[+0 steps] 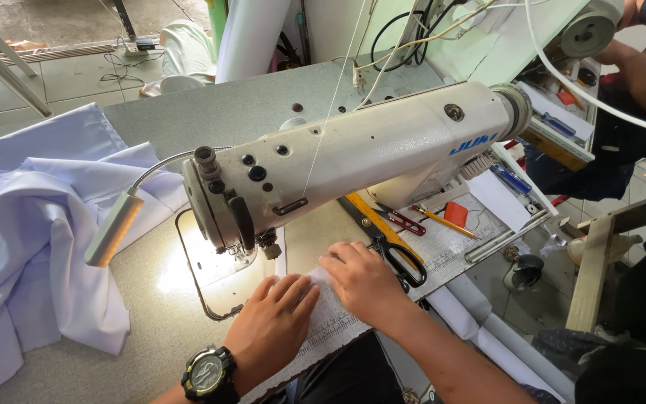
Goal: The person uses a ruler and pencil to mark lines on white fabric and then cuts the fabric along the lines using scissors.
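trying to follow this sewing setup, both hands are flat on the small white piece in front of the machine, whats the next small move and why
Probably slide the white piece left toward the needle plate. Both the left hand and right hand press it flat, but it lies to the right of the presser foot, not under it.

labels | blue maker's lettering (472, 144) on sewing machine arm's cream side; packages, signs, screens | none
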